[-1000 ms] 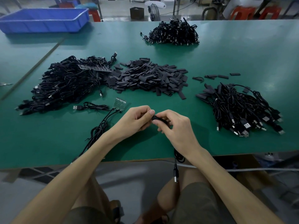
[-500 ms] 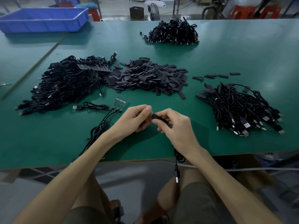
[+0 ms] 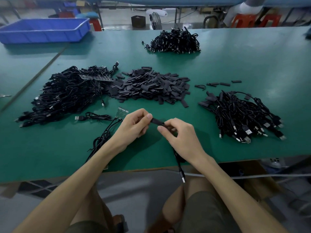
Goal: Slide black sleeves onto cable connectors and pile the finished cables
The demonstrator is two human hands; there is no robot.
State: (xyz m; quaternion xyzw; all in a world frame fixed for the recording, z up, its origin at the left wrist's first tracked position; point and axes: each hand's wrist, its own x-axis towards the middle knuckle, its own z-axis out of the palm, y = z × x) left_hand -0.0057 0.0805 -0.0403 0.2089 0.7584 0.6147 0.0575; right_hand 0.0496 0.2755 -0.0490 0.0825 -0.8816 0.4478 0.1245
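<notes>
Just above the worktop (image 3: 252,56) near its front edge, left hand (image 3: 134,126) and right hand (image 3: 182,137) pinch the sleeve (image 3: 157,122) between them; the cable (image 3: 180,169) dangling off the edge could drag the connector out, or a skewed push could jam it.

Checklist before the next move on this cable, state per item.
1. Left hand and right hand both pinch the sleeve: ok.
2. Sleeve fully seated on the connector: cannot tell, fingers hide both ends.
3. Cable hangs off the table edge, clear of the piles: ok.
4. Right pile lies apart from the sleeve heap: ok.
5. Sleeve heap stocked: ok.
</notes>
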